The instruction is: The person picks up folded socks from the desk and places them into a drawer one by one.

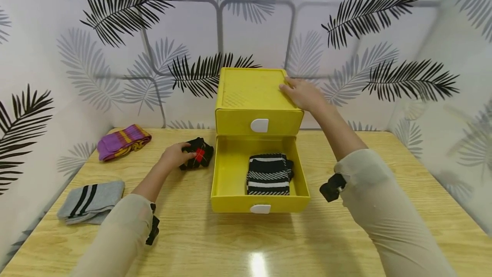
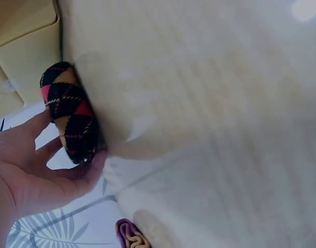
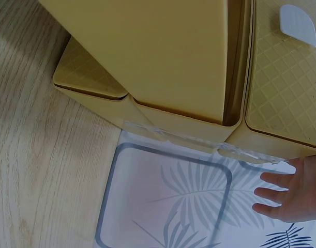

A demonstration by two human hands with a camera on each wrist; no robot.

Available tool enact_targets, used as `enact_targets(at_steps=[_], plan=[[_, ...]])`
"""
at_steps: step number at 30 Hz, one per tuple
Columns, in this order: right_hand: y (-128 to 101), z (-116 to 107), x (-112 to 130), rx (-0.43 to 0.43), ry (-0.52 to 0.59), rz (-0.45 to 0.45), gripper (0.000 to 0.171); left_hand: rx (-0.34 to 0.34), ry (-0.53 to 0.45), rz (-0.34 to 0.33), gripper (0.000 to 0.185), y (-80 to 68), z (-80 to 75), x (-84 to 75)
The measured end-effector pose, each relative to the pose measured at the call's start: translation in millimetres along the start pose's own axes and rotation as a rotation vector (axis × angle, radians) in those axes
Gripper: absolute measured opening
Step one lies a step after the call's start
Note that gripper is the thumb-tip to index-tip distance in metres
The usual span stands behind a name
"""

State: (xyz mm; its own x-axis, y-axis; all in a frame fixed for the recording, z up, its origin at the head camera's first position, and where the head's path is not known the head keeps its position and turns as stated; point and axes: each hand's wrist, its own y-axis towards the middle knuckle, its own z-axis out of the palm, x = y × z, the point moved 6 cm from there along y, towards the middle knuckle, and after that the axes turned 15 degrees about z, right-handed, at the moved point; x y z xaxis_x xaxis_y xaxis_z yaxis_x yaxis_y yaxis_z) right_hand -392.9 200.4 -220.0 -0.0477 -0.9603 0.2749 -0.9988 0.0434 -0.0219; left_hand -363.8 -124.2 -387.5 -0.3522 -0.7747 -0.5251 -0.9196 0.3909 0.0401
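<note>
The left hand (image 1: 174, 155) curls its fingers round a black argyle sock roll (image 1: 197, 153) on the table (image 1: 269, 243), just left of the yellow drawer unit (image 1: 256, 97); only the left wrist view shows the thumb and fingers cupping the roll (image 2: 70, 111). The right hand (image 1: 301, 93) lies flat, fingers straight, on the unit's top right edge. The open lower drawer (image 1: 230, 170) holds striped socks (image 1: 269, 174), hidden from both wrist views.

The head view looks forward and down over the surface (image 1: 269, 243) at the yellow box (image 1: 257, 97). The left wrist view sits close beside a rolled sock (image 2: 70, 111). The right wrist view looks closely along the box's (image 3: 147, 57) side; both show the box.
</note>
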Motion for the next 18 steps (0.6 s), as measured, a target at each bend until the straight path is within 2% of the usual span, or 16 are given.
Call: enact_targets(at_steps=[4,7,13,18], plan=[[-0.1,-0.8,-1.6,-0.001,0.005,0.007,0.059,0.081,-0.083,-0.040,0.062,1.3,0.9,-5.5],[0.1,-0.9,-2.0,-0.001,0.008,0.010,0.059,0.116,-0.162,-0.079,0.067,2.1,2.9,-7.8],[0.1,-0.1,-1.1,0.006,0.012,0.004,0.059,0.073,-0.261,-0.082,0.063,5.0,2.8,-9.1],[1.5,0.8,-0.1,0.001,0.017,-0.002,0.059,0.043,-0.462,-0.083,0.063,0.9,5.4,-5.8]])
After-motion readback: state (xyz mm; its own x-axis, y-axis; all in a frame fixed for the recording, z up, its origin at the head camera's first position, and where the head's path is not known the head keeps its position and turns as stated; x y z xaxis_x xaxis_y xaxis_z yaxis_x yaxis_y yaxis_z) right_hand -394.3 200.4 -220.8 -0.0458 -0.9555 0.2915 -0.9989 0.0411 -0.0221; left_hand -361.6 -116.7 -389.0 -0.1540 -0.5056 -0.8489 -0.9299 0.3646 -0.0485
